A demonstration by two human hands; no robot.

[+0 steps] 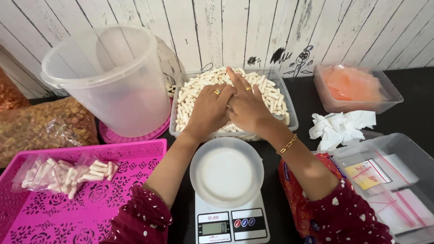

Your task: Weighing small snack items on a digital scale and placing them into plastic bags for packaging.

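Between bucket [108, 77] and orange tub [357, 88], both hands [228, 108] scoop snacks [271, 92], fingers half-curled.

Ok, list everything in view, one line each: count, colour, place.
snack sticks: many, pale, in the middle tub
tub: one, clear, behind the scale
scale: one, white, front centre
bowl: one, white, on the scale
bucket: one, clear, on a pink lid, back left
tray: one, pink, front left
filled bags: two or so, clear, on the tray
brown snack bags: two, far left
orange-filled tub: one, back right
crumpled tissue: one, white, right
empty bags: several, clear, in the right tub
left hand: in the sticks
right hand: fingers in the sticks, beside the left
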